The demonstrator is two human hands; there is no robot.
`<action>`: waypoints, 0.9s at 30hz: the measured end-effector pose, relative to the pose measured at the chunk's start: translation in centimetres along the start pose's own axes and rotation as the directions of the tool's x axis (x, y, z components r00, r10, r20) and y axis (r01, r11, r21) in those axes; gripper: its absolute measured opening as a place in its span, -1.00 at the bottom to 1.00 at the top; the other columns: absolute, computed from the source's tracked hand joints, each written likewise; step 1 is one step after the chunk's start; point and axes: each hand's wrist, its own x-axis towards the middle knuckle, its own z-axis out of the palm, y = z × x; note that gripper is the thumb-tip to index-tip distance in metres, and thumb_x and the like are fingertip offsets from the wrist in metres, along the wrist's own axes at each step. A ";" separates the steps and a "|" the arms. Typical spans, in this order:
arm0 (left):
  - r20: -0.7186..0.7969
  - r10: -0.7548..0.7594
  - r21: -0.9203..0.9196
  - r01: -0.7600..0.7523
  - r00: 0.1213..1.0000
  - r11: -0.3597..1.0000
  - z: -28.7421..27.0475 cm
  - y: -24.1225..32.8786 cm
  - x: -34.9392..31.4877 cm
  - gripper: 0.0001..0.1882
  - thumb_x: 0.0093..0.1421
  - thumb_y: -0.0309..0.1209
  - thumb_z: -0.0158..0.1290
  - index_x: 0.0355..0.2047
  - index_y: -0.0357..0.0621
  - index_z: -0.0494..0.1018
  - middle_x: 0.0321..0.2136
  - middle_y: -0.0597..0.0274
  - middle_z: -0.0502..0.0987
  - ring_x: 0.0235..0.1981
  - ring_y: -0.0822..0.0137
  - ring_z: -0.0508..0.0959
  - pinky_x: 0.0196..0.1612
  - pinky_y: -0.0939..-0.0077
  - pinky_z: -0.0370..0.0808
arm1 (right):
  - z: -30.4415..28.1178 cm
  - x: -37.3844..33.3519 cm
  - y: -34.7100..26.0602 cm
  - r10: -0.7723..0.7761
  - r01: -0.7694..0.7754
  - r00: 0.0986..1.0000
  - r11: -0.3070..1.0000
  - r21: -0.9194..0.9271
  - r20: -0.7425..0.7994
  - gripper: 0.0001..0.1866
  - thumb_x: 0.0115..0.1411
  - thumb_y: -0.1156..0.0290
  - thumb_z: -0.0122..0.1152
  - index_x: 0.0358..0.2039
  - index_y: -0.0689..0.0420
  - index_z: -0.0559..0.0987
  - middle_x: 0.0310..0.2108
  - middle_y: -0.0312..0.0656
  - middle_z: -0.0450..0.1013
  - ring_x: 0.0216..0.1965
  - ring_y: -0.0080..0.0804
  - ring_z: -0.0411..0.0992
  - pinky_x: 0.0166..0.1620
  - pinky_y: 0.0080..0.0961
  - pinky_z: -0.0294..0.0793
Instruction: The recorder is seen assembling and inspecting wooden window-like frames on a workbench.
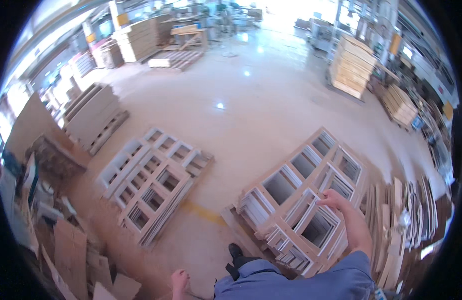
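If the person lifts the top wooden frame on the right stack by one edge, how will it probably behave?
The top wooden frame, gripped by the right hand, looks stiff, since it is built of jointed rails. It is probably awkward rather than heavy: wide, with open panes. It may slide on the stack beneath and twist a little.

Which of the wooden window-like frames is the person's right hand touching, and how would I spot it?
Start from the tall stack of pale wooden grid frames on the floor at the lower right. The person's right hand grips a bar of the topmost frame. Unlike the lower, white-painted frame stack to the left, it is bare wood and has a hand on it.
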 end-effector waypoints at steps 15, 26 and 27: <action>0.458 0.774 -0.091 -0.843 0.437 0.530 5.1 21.3 -36.2 -0.58 0.36 -0.46 0.09 0.21 -0.18 0.45 0.04 0.01 0.59 0.05 0.03 0.59 0.12 0.25 0.53 | 13.5 6.3 -38.1 -0.243 0.485 0.846 0.721 0.495 -0.474 -0.21 0.30 -0.28 0.17 -0.20 0.42 0.56 -0.40 -0.03 0.54 -0.33 -0.10 0.49 -0.17 -0.09 0.47; -0.693 0.716 0.582 -0.521 0.084 0.625 0.5 20.2 -40.5 -0.44 0.19 -0.55 0.06 0.24 -0.38 0.36 0.20 -0.23 0.43 0.27 -0.21 0.41 0.35 0.00 0.33 | 35.8 -28.1 -56.5 -0.809 0.781 0.500 0.266 0.566 -0.310 -0.45 0.38 0.08 0.25 -0.54 0.28 0.35 -0.70 -0.05 0.29 -0.57 -0.44 0.25 -0.49 -0.24 0.26; -0.726 0.684 0.574 -0.484 0.072 0.660 -0.5 19.2 -40.8 -0.44 0.19 -0.55 0.06 0.24 -0.38 0.36 0.20 -0.23 0.43 0.27 -0.21 0.41 0.35 0.00 0.33 | 36.2 -30.6 -57.1 -0.840 0.777 0.470 0.247 0.579 -0.272 -0.45 0.38 0.08 0.25 -0.54 0.28 0.35 -0.70 -0.05 0.29 -0.57 -0.44 0.25 -0.49 -0.24 0.26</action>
